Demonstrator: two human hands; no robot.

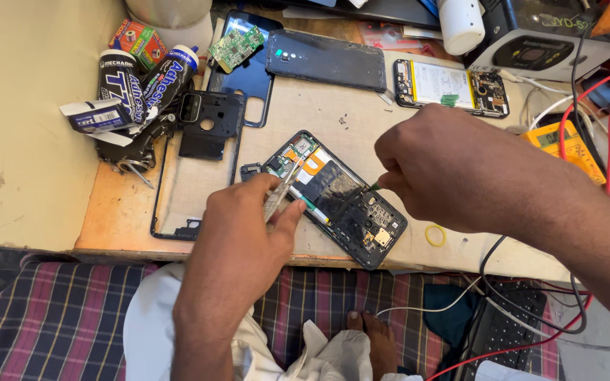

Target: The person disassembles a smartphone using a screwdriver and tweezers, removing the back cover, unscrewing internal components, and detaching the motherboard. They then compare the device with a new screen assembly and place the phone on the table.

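An opened black phone (347, 204) lies tilted on the bench mat, its inner parts and boards bare. My left hand (238, 236) grips metal tweezers (282, 190), whose tips reach toward the phone's upper end. Over the phone's right side, my right hand (439, 169) pinches a small green-tipped tool (373, 187) that touches the phone's middle.
An empty phone frame (160, 212) and a black inner cover (210, 123) lie at left near two adhesive tubes (146, 85). A green circuit board (236, 46), a black back cover (326, 60) and another opened phone (450, 86) lie behind. A yellow meter (566, 144), red wires and a yellow ring (435, 235) are at right.
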